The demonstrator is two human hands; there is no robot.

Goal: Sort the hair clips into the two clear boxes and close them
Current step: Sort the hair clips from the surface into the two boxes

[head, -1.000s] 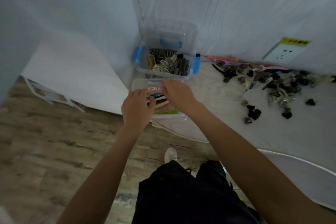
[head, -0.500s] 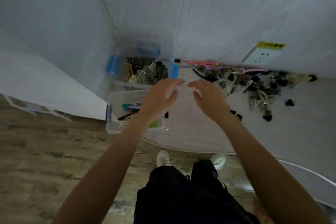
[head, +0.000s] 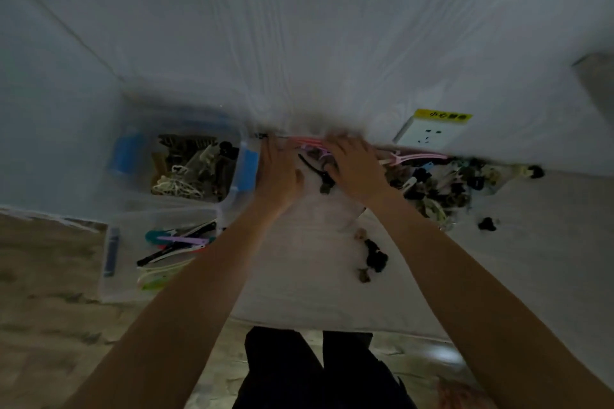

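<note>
Two clear boxes stand open at the table's left end. The far box, with blue latches, holds dark and cream claw clips. The near box holds long flat clips in several colours. Loose hair clips are heaped along the wall at right, and a few small ones lie nearer me. My left hand and right hand reach to the wall between the far box and the heap. They hold a faint clear lid, through which a black clip shows. The picture is motion-blurred.
A white wall socket with a yellow label sits just behind the heap. White sheeting covers the wall. The pale table ends close to my legs, with wooden floor beyond its left and front edges.
My hands lifted off the near box, leaving it uncovered. They moved right and away to the wall with the clear lid. The camera swung to the right.
</note>
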